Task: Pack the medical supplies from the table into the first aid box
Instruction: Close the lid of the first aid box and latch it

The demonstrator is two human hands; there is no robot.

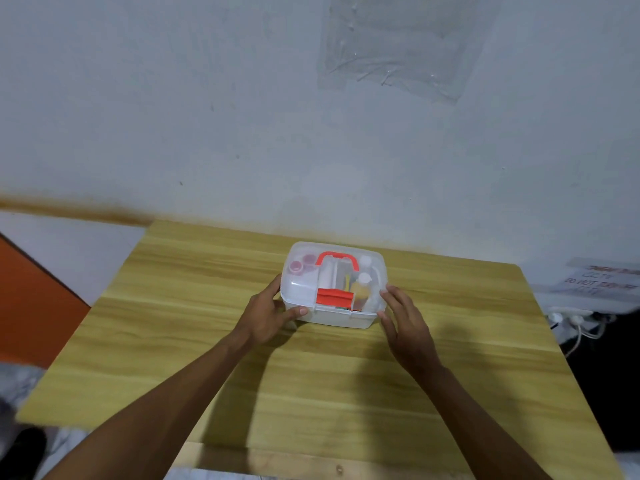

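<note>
The first aid box [301,289] is a clear plastic case with a red handle [336,258] and a red front latch [333,297]; its lid is down. Through the lid I see bottles, pink caps and a yellowish bottle [362,291] inside. It stands at the far middle of the wooden table [207,341]. My left hand [268,315] grips the box's left front corner, thumb on its front wall. My right hand [403,323] rests against the right front corner with its fingers spread.
A white wall rises right behind the table. Plugs and white cables [575,323] hang off the table's right side beneath a paper sign [602,280]. An orange panel [34,306] stands to the left. The floor shows beyond the near left edge.
</note>
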